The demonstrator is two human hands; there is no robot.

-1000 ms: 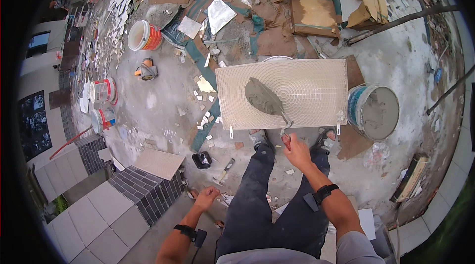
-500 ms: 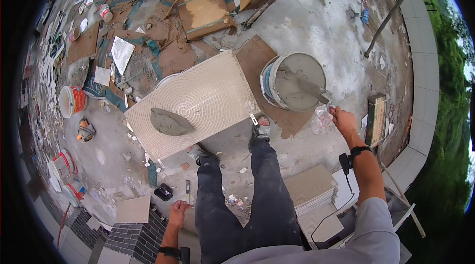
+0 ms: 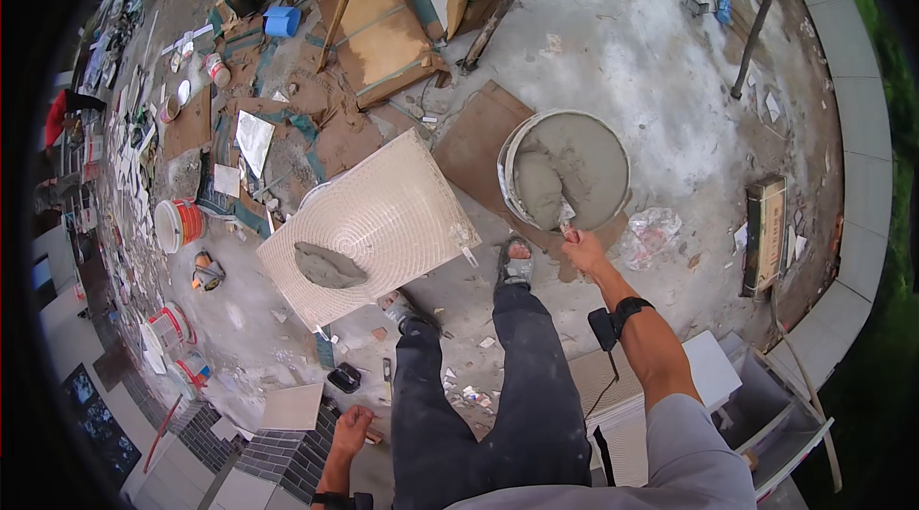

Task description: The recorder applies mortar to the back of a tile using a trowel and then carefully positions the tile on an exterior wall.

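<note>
Gripping the trowel (image 3: 568,214) by its handle, the right hand (image 3: 586,252) is at the near rim of the big bucket (image 3: 507,187), fingers closed tight! Just ahead of that grip, the blade is down in the grey mortar (image 3: 593,151), so coated that I can't make out its edges. Under the bucket, beyond and to the left of the fist, lies a brown cardboard sheet (image 3: 483,132). Well to the left of the grip sits the large pale tile (image 3: 421,199), its ringed, ridged face up, a mound of mortar (image 3: 328,266) heaped toward its near-left end, and a small white clip (image 3: 470,256) on the corner closest to the trowel hand. Just right of the grip, crumpled clear plastic (image 3: 653,231) on the floor; farther right, a long box (image 3: 766,234). And the left hand (image 3: 353,428)? It's well back and left of the trowel, fingers curled in, though whether they close around anything I can't tell; just beyond those knuckles sits a small black tray (image 3: 345,377).
</note>
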